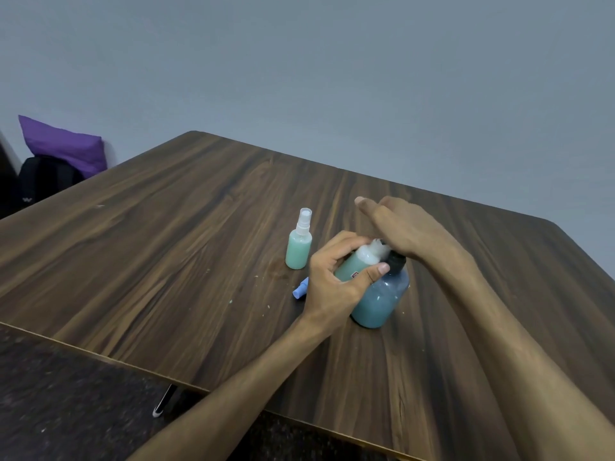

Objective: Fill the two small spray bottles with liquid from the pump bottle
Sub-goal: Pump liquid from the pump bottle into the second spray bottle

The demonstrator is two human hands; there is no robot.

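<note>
On the dark wood-grain table (166, 227), the left hand (332, 277) grips a small open plastic spray bottle (357, 262), tilted and partly filled with pale green liquid, its neck at the pump of the round blue pump bottle (381, 299), which holds teal liquid. The right hand (399, 227) presses flat-fingered on that pump. At ten o'clock from the pump bottle stands a capped small spray bottle (299, 244), filled green. A blue spray cap (300, 289) lies at nine o'clock.

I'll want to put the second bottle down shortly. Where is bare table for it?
Bare wood lies left of the capped spray bottle, along the table toward its near edge. It is crowded around the pump bottle, the blue spray cap and both hands.
</note>
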